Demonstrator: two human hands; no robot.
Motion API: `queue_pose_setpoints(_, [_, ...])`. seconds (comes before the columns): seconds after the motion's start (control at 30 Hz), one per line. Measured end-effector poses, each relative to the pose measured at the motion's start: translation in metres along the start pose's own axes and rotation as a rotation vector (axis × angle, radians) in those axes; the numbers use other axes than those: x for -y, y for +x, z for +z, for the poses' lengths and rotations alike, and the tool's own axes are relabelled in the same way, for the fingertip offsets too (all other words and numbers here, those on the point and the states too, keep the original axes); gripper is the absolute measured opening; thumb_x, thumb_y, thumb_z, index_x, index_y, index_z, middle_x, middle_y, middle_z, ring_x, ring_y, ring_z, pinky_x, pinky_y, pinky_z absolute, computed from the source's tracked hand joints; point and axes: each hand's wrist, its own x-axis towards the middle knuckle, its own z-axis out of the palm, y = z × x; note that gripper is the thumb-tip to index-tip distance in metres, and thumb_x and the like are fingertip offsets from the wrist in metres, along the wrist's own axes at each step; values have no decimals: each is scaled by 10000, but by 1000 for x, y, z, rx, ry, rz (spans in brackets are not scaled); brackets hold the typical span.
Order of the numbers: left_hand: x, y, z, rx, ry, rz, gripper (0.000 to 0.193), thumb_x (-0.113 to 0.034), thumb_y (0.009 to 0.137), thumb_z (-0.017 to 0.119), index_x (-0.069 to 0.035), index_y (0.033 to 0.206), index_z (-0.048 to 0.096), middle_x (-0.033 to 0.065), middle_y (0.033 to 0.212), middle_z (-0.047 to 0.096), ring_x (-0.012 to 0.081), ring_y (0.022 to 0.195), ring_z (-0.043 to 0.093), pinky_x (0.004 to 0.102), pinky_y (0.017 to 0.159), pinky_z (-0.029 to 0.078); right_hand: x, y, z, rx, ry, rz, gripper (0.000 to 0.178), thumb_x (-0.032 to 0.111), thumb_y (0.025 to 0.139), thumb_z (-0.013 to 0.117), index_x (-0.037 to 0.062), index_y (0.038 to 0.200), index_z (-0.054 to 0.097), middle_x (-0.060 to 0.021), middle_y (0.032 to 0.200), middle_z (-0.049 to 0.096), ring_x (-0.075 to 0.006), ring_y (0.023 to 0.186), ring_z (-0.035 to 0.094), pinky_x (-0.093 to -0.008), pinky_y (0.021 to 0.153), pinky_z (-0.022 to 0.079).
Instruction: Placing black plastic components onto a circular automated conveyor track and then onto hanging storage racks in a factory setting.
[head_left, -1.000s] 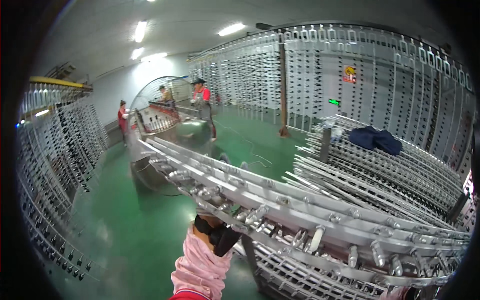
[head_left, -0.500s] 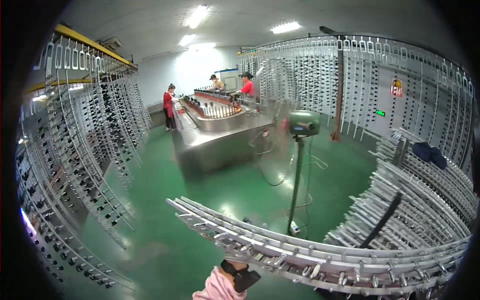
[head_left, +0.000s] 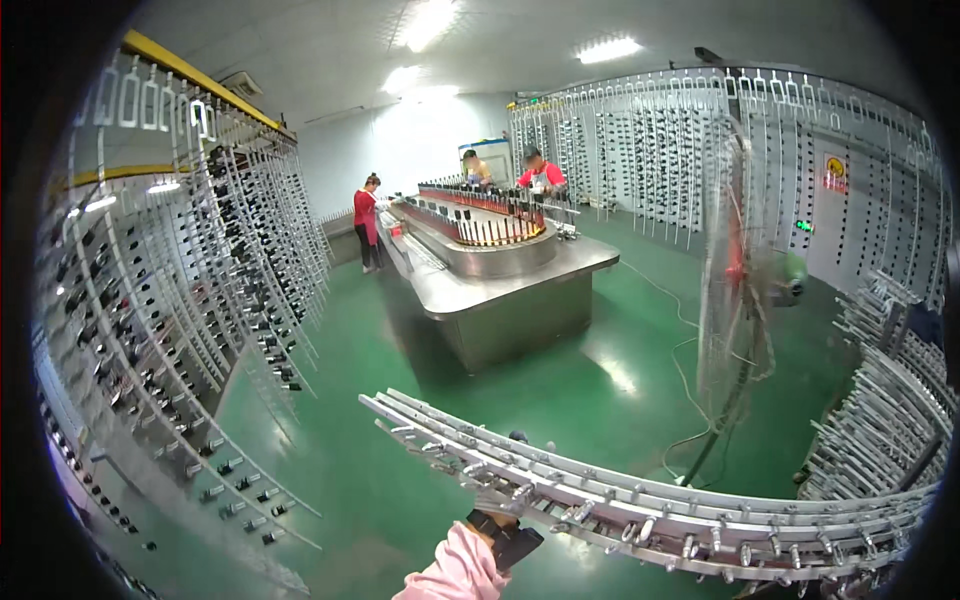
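Observation:
A bundle of long silvery metal bars [head_left: 640, 490] lies across the lower part of the view, its left end pointing away from me. Rows of small pegs or clips stick out along the bars. My left hand [head_left: 497, 503] holds the bundle from beneath, near its left third. A pink sleeve and a black device strapped at the wrist show below it; most fingers are hidden by the bars. Small dark shapes show past the bars' far edge, too unclear to name. My right hand is out of sight.
Racks of hanging rods with small black parts [head_left: 240, 250] line the left; more hang along the right wall. Ahead stands a steel-topped machine [head_left: 590, 262] with three people around it. A fan on a stand [head_left: 735, 270] and stacked bars [head_left: 880, 430] are at right. A cable crosses the green floor.
My view has turned left and come nearer the machine; the fan and the stacked bars have shifted right in it. The bundle and my left hand stay together, slightly further right.

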Motion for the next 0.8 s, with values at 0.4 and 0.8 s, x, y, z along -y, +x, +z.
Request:
queue_pose_setpoints(0.4, [-399,242,-147,53,-48,-116,372,-496,885,468,-297,1180,576,-15,1230,545,436,1233,364,634,1028,245,-276,312,283,36,-95,-8,738,664,788,466,174,1335,398,-140,1328,425,-382,1176,418,-580,941,371])
queue_pose_setpoints(0.8, [-771,556,-324,199,-221,-379,415,-599,880,373,-350,1133,588,10,1236,552,429,1213,392,662,985,265,-526,658,544,-82,-42,-140,721,654,798,464,167,1326,409,-140,1313,441,-384,1157,438,-566,938,384])
